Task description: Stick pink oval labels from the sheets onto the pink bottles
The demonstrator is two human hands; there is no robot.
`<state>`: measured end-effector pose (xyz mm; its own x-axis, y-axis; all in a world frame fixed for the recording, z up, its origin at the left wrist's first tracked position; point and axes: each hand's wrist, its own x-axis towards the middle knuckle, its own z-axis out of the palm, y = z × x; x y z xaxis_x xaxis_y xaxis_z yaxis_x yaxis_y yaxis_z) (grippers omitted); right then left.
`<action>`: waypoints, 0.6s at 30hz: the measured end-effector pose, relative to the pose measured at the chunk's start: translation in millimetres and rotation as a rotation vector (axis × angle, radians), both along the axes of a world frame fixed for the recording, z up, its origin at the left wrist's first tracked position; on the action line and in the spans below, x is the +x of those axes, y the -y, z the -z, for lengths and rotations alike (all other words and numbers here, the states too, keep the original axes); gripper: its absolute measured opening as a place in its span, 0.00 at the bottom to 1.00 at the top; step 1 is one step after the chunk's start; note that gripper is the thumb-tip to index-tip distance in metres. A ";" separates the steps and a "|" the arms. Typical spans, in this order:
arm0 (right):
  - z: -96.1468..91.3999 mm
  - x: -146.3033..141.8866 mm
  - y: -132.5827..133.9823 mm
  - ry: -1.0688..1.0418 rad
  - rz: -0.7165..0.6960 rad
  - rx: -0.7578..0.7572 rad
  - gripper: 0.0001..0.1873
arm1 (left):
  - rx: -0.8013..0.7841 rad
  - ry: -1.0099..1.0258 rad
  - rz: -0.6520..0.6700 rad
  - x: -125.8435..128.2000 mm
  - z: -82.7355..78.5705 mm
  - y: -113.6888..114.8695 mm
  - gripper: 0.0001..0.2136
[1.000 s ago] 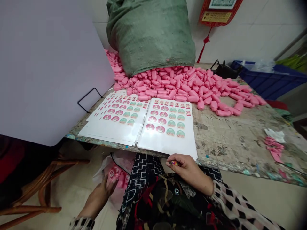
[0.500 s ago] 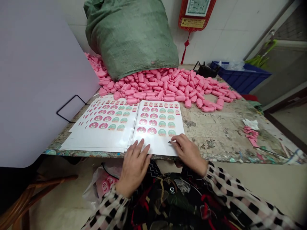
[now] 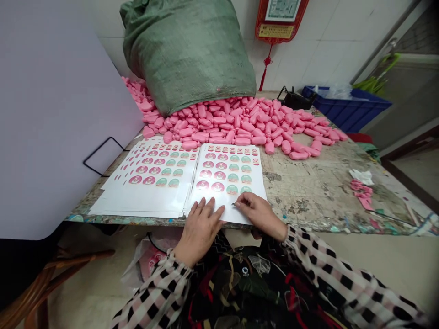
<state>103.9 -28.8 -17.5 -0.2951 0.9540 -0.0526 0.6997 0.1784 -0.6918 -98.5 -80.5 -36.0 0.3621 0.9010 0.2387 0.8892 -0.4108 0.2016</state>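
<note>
My left hand (image 3: 202,228) lies with fingers stretched over the lower left edge of a white sticker sheet (image 3: 219,203). Pink and green rounded stickers stand in rows on that sheet, with small red-and-white ones along its top. My right hand (image 3: 259,214) pinches a small dark, thin, pointed piece (image 3: 234,204) over the sheet's bare lower part; most of it is hidden by the fingers. Left of this sheet, a fanned stack of similar sticker sheets (image 3: 151,198) reaches to the table's front edge.
Behind the sheets, many pink bottle-shaped pieces (image 3: 219,121) spill from under a large green sack (image 3: 195,59). A pale panel (image 3: 68,114) stands at left. At right are a blue crate (image 3: 350,109) and a pink scrap (image 3: 361,192) on the stained table (image 3: 308,183).
My right hand has moved left along the sheet with the dark piece between its fingers. My left hand has slid a little to the right. The sheets stay in place.
</note>
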 end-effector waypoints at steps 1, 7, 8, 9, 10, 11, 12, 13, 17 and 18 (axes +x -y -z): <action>-1.3 -1.1 1.5 0.029 0.004 0.021 0.10 | -0.003 -0.002 0.008 0.3 -1.8 -0.8 0.17; -1.6 -8.2 5.1 0.132 -0.018 0.116 0.08 | -0.024 0.019 0.036 1.1 -8.4 -3.0 0.16; -1.9 -6.6 3.1 0.100 -0.021 0.090 0.08 | -0.020 0.029 0.036 0.7 -8.1 -3.7 0.15; -3.2 -3.9 0.9 0.063 -0.015 0.062 0.08 | -0.016 0.036 0.034 0.2 -7.5 -4.7 0.15; -5.7 -0.4 -0.8 0.031 0.002 0.045 0.09 | -0.013 0.038 0.033 -0.4 -6.8 -6.0 0.15; -9.3 3.6 -1.6 0.009 0.017 0.047 0.10 | -0.011 0.036 0.032 -1.1 -6.4 -7.8 0.14; -13.8 7.7 -1.1 0.003 0.020 0.071 0.11 | -0.009 0.032 0.033 -1.6 -6.4 -9.9 0.14; -18.9 11.4 0.8 0.015 0.001 0.114 0.12 | -0.005 0.029 0.035 -2.1 -7.2 -12.1 0.14; -33.9 19.5 13.8 0.186 -0.201 0.289 0.09 | 0.066 0.064 0.024 -1.5 -19.8 -15.5 0.13; -34.5 20.1 15.8 0.229 -0.217 0.317 0.09 | 0.095 0.101 0.003 -0.8 -24.5 -13.2 0.12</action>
